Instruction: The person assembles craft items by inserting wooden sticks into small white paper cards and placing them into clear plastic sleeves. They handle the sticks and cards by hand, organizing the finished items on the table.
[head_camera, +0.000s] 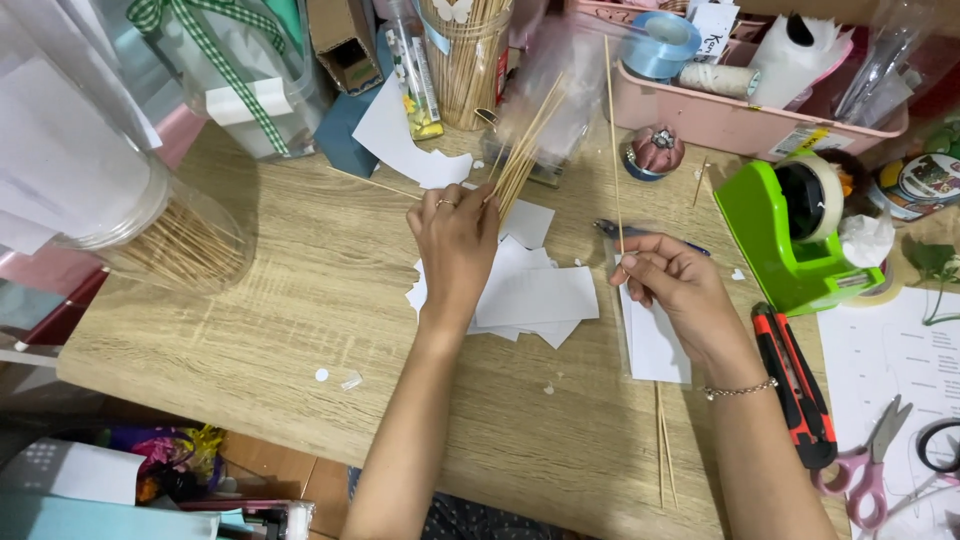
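- My left hand (455, 235) grips a bundle of thin bamboo skewers (522, 150) over the white paper slips (535, 295).
- My right hand (675, 285) pinches one long single skewer (612, 130), upright.
- Two loose skewers (664, 450) lie set down near the wooden desk (300, 300) edge; most of the bundle unsorted, I judge.

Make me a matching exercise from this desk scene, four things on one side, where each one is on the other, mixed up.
1. bundle of skewers
2. single skewer
3. tape dispenser
4. utility knife

A. pinched in the right hand
B. green, standing right of the right hand
C. held in the left hand
D. lying beside the right forearm

Pairs: 1-C, 2-A, 3-B, 4-D
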